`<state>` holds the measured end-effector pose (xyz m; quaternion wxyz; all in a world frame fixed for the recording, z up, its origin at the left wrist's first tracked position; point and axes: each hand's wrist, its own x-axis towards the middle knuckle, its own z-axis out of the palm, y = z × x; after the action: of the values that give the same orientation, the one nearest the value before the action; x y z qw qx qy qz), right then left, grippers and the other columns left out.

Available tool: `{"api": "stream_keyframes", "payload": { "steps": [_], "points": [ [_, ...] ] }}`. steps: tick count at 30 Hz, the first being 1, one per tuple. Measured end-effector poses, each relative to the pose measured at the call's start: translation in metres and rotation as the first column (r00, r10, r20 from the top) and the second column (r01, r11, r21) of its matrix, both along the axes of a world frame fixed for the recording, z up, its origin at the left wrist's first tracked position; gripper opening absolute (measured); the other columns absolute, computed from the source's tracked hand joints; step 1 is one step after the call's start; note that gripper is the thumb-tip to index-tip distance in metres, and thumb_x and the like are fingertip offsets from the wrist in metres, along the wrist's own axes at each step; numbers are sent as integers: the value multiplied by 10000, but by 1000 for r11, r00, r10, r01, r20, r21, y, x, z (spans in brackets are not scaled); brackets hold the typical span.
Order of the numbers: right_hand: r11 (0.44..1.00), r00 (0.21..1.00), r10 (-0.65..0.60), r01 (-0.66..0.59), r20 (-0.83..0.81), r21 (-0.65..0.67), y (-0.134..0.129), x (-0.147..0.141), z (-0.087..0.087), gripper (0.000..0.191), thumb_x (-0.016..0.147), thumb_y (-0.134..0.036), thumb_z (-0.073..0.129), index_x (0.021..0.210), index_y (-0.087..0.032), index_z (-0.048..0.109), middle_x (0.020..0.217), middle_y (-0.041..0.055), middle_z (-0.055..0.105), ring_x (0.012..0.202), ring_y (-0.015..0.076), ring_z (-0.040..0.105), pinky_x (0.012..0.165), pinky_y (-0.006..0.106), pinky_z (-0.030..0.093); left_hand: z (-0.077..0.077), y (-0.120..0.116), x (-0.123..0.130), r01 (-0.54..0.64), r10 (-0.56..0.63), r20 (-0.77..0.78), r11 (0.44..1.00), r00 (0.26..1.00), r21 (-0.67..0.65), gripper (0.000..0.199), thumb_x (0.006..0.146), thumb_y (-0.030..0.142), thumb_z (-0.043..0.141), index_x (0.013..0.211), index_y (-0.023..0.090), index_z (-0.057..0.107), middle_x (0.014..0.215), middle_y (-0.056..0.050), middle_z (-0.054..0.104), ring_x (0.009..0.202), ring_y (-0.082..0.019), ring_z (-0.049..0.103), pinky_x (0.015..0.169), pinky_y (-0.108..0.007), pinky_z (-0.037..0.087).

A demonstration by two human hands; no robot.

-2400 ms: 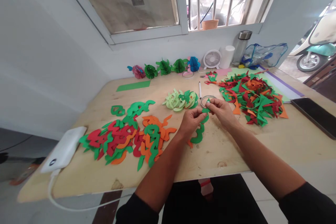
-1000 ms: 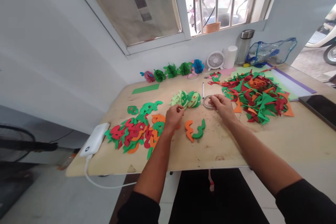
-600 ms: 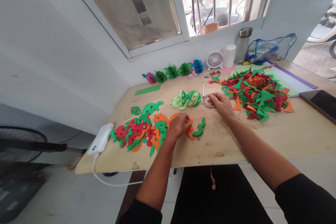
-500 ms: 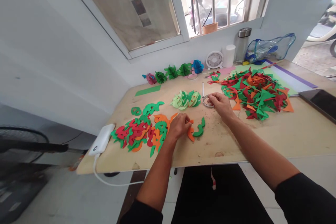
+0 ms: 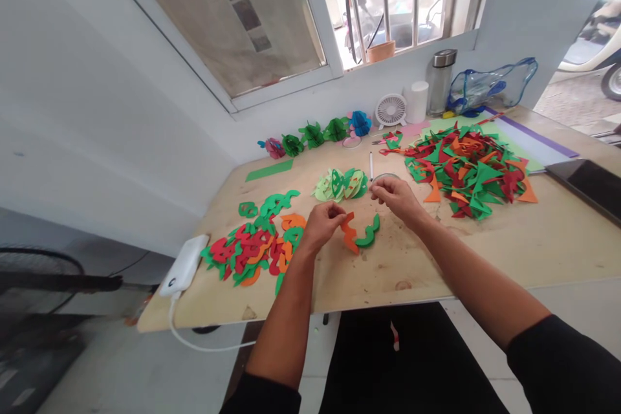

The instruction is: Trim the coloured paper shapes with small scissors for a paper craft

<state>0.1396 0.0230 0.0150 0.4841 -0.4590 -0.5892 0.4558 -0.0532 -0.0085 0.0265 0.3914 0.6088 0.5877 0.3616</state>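
Observation:
My left hand pinches the top end of a wavy orange paper piece above the table. Just right of that piece lies a curved green paper piece. My right hand has its thumb and forefinger pressed together; what they hold, if anything, is too small to make out. Behind those fingers is a roll of tape, partly hidden. Light green folded paper shapes sit beyond my hands. Red, green and orange cut pieces are heaped left of my left arm.
Paper scraps are piled at the right, near a black device. Along the wall stand paper ornaments, a small fan and a bottle. A white power bank with a cable lies at the left edge.
My left hand has lifted the orange piece by its end. My right hand has come off the tape roll and moved a little left, toward my left hand. The view has shifted slightly.

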Motion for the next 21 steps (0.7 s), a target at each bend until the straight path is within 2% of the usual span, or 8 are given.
{"api": "stream_keyframes", "payload": {
  "steps": [5, 9, 12, 15, 18, 21],
  "points": [
    [992, 990, 124, -123, 62, -6, -1, -2, -3, 145, 736, -265, 519, 687, -156, 602, 651, 24, 638, 554, 105, 523, 536, 219, 416, 11, 10, 6, -41, 39, 174, 999, 984, 5, 130, 579, 241, 713, 633, 154, 633, 570, -11, 626, 520, -116, 548, 480, -215, 383],
    [988, 984, 151, -150, 99, -24, 1, -2, -6, 152, 742, -269, 529, 711, -153, 623, 673, 29, 647, 576, 107, 538, 557, 221, 423, 8, 21, 12, -137, 118, 322, 990, 940, 38, 147, 580, 226, 701, 686, 153, 631, 589, 4, 610, 518, -99, 535, 461, -201, 368],
    [980, 973, 195, -189, 120, -63, -2, -3, -4, 179, 750, -298, 539, 747, -148, 637, 682, 32, 653, 603, 117, 562, 569, 225, 427, 2, 28, 17, -217, 183, 475, 976, 861, 16, 214, 580, 241, 706, 756, 155, 620, 597, 12, 604, 510, -97, 538, 475, -208, 389],
    [960, 950, 279, -271, 140, -73, -7, -5, 0, 222, 772, -328, 525, 781, -141, 644, 673, 26, 645, 599, 115, 559, 548, 220, 408, -5, 33, 22, -277, 231, 632, 960, 740, -27, 288, 571, 258, 717, 815, 164, 598, 653, 9, 621, 550, -107, 570, 522, -226, 431],
    [937, 923, 348, -340, 166, -72, -9, -5, 0, 175, 747, -296, 549, 733, -141, 629, 648, 13, 634, 569, 100, 534, 519, 207, 374, -11, 33, 28, -295, 246, 703, 954, 667, -54, 334, 554, 262, 728, 840, 167, 583, 719, -2, 637, 615, -119, 599, 572, -243, 462],
    [957, 941, 286, -273, 180, -93, -7, -5, -4, 137, 735, -245, 531, 706, -144, 619, 580, -8, 604, 504, 86, 495, 467, 198, 328, -16, 29, 31, -321, 261, 725, 945, 638, -57, 348, 559, 255, 725, 859, 167, 572, 743, -1, 634, 640, -116, 603, 610, -256, 479]
  ]
}}
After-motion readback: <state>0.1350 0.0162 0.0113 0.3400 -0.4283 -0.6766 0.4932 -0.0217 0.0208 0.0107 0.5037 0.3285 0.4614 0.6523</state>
